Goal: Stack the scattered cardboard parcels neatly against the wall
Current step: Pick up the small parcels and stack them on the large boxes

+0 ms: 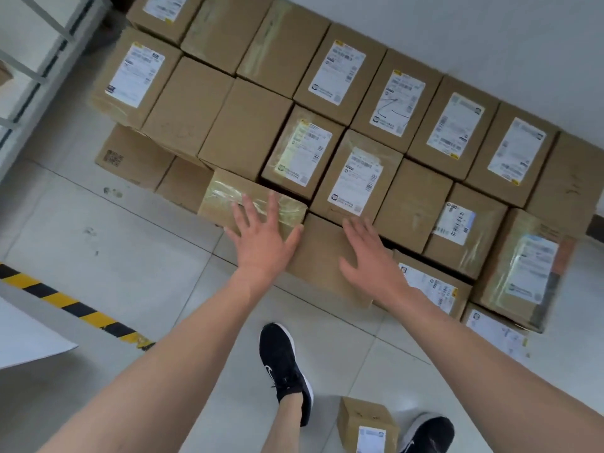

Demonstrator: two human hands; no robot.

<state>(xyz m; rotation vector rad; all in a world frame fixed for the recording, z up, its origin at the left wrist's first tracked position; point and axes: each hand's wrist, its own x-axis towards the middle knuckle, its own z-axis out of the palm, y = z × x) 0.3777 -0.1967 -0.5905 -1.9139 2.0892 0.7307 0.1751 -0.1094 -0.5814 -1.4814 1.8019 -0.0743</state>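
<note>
A large stack of brown cardboard parcels point(248, 125), many with white shipping labels, stands in rows against the white wall point(490, 37). My left hand point(261, 237) is spread flat, fingers apart, over the front of a taped parcel point(222, 197) at the stack's near edge. My right hand point(369, 256) lies open on a plain parcel point(320, 250) just right of it. Neither hand grips anything. One small labelled parcel point(366, 423) sits alone on the floor between my feet.
My black shoes point(284, 367) stand on the grey tiled floor. Yellow-and-black hazard tape point(65, 302) runs across the floor at left, beside a white sheet point(26, 338). A white metal shelf frame point(32, 60) stands at far left.
</note>
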